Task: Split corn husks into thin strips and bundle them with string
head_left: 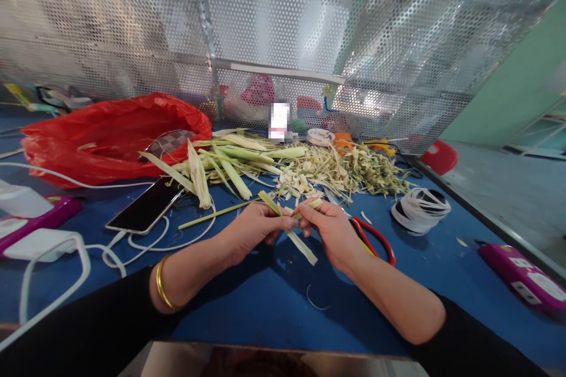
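Near the front middle of the table, my left hand (260,222) pinches a pale green husk strip (305,250), which slants down to the right between my hands. My right hand (329,230) grips another short piece of husk (315,204), whose end shows above its fingers. The fingertips of both hands almost meet, and the strips cross between them. Under and beside the right hand lie red-handled scissors (380,238), partly covered. Behind the hands is a heap of long green husks (243,156). A thin green stalk (216,216) lies left of my left hand.
Shredded husk (309,171) and dry greenish plant bits (375,171) are heaped at the back. Around stand a red plastic bag (101,141), a phone (145,207) with white cable, a white ribbon roll (418,212) and a purple power strip (522,277). A perforated metal screen (283,29) rises behind.
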`<action>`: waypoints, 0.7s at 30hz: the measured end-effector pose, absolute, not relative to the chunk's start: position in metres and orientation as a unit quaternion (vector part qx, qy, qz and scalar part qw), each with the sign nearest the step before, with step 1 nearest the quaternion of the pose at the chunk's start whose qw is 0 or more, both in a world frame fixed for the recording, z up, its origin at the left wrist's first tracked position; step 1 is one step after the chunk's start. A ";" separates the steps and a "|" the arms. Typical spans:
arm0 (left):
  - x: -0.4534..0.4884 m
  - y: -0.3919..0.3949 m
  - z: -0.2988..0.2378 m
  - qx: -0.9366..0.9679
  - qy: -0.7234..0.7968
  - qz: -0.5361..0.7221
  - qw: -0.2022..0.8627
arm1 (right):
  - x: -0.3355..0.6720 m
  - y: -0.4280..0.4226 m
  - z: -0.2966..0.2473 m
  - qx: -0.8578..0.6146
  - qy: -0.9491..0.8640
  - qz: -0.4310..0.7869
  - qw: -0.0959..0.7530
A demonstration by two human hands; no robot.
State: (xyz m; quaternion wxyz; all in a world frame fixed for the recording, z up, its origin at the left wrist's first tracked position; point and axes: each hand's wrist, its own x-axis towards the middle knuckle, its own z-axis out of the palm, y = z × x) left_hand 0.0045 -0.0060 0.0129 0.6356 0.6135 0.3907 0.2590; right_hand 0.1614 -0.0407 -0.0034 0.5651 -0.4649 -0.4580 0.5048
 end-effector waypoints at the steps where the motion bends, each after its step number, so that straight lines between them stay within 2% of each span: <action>1: 0.004 -0.006 0.013 0.621 0.383 0.252 0.636 | 0.161 -0.041 -0.004 -0.464 -0.444 0.512 0.571; 16: 0.001 -0.008 0.019 0.641 0.376 0.227 0.630 | 0.162 -0.041 0.001 -0.477 -0.392 0.515 0.595; 21: 0.003 -0.008 0.017 0.592 0.387 0.240 0.665 | 0.168 -0.037 0.003 -0.471 -0.404 0.516 0.590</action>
